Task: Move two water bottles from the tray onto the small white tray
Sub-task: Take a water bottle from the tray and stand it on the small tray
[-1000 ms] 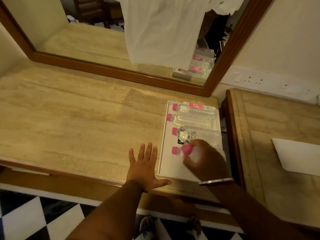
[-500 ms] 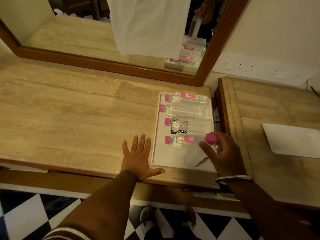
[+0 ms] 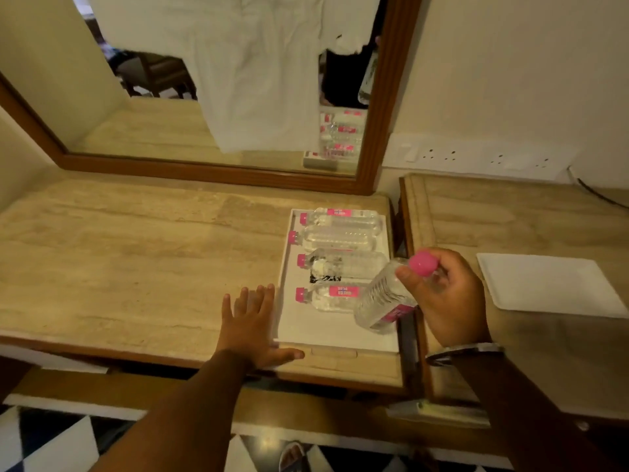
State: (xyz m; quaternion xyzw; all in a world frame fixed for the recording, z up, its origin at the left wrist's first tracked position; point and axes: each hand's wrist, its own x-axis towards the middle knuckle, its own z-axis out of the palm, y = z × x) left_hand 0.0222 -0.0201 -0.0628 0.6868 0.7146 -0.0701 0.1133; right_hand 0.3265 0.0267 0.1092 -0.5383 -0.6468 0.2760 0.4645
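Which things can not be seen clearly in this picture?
- Head view: the labels on the bottles in the tray are too small and blurred to read.
- The neck of the lifted bottle is hidden by the right hand.
- The small white tray is cut off at the right edge.
- The dark print under one bottle is too blurred to identify.

We see a beige stone counter point(image 3: 136, 260) under a wood-framed mirror point(image 3: 218, 97) on the far cream wall point(image 3: 510, 80), a white socket strip point(image 3: 476, 155) at right (light warm, dim), and checkered floor point(image 3: 44, 444) nearest.
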